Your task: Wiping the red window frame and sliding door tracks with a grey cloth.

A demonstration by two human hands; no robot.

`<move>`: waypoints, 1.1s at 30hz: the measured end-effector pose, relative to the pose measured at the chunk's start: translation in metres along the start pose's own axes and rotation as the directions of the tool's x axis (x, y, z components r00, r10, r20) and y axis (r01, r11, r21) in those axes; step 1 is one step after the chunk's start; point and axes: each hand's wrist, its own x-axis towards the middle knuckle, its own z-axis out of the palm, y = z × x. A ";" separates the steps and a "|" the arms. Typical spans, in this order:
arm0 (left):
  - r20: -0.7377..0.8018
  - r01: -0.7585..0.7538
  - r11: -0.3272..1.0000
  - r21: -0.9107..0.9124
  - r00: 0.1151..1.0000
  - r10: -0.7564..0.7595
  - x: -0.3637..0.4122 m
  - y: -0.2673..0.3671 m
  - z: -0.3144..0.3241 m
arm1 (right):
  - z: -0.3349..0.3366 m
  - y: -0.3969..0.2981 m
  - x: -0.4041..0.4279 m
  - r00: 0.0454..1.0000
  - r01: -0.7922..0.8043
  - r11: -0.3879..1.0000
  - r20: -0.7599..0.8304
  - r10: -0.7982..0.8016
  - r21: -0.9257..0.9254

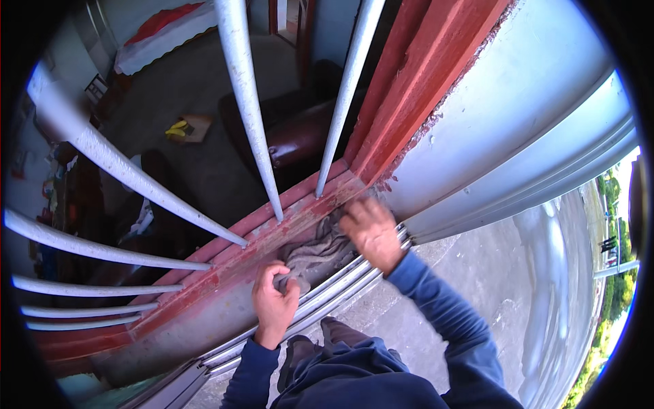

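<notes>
A crumpled grey cloth (pixel 319 248) lies along the window sill (pixel 219 296), between the red-painted frame and the metal sliding track (pixel 332 291). My right hand (pixel 375 230) is over the cloth's upper end, in the sill's right corner. Its fingers are blurred and bent down against the cloth, and grey material shows on both sides of them. Lower left, my left hand (pixel 276 301) is at the cloth's near end with thumb and fingers curved into a C. Grey cloth shows in that gap, but whether the fingers pinch it is hidden.
White metal bars (pixel 250 102) rise from the red frame (pixel 424 97). Behind them is a dim room with a dark red leather seat (pixel 301 135) and a yellow item (pixel 177 129) on the floor. A white wall (pixel 490 97) borders the corner. Concrete ground (pixel 460 276) lies outside.
</notes>
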 end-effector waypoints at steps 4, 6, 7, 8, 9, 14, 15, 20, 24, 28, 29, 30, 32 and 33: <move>-0.034 -0.102 0.992 -0.070 0.994 0.100 0.006 0.006 0.016 | -0.022 0.048 0.009 0.977 0.197 0.961 -0.046 -0.209 -0.193; -0.024 -0.150 0.987 -0.063 0.989 0.148 0.009 0.007 0.023 | -0.013 0.060 0.003 0.950 0.296 0.933 0.168 -0.265 -0.204; 0.007 -0.153 0.987 -0.042 0.988 0.154 0.009 0.007 0.025 | -0.004 0.061 -0.001 0.946 0.297 0.930 0.198 -0.256 -0.215; 0.062 -0.140 0.990 -0.024 0.988 0.141 0.010 0.006 0.026 | 0.009 0.060 -0.007 0.939 0.251 0.900 0.314 -0.138 -0.356; 0.057 -0.150 0.988 -0.023 0.987 0.152 0.011 0.005 0.026 | 0.023 0.057 -0.014 0.885 0.211 0.833 0.462 0.059 -0.512; 0.280 -0.192 0.890 0.415 0.957 0.076 0.015 0.001 0.013 | 0.067 0.050 -0.033 0.773 -0.246 0.910 0.499 0.392 -0.334; 0.262 -0.213 0.892 0.398 0.959 0.112 0.015 0.003 0.011 | 0.067 0.050 -0.035 0.833 -0.211 0.898 0.409 0.372 -0.387; 0.195 -0.166 0.827 0.538 0.978 0.069 0.012 0.017 0.007 | 0.057 0.049 -0.030 0.937 -0.093 0.890 0.262 0.230 -0.447; 0.270 -0.078 0.831 0.551 0.959 -0.089 0.015 0.021 0.012 | 0.072 0.045 -0.020 0.826 -0.234 0.906 0.420 0.377 -0.353; 0.354 -0.020 0.840 0.541 0.912 -0.206 0.019 0.015 0.016 | 0.084 0.046 -0.018 0.872 -0.235 0.917 0.348 0.345 -0.321; 0.343 0.021 0.858 0.513 0.911 -0.228 0.019 0.013 0.016 | 0.085 0.045 -0.019 0.854 -0.250 0.926 0.385 0.349 -0.284; 0.348 0.073 0.872 0.484 0.898 -0.268 0.019 0.011 0.015 | 0.084 0.043 -0.021 0.817 -0.263 0.929 0.451 0.358 -0.262; 0.327 0.079 0.872 0.483 0.908 -0.263 0.016 0.008 0.013 | 0.081 0.033 -0.022 0.834 -0.244 0.950 0.459 0.308 -0.194; 0.316 0.094 0.868 0.487 0.908 -0.275 0.014 0.006 0.011 | 0.078 0.026 -0.023 0.818 -0.230 0.958 0.499 0.286 -0.172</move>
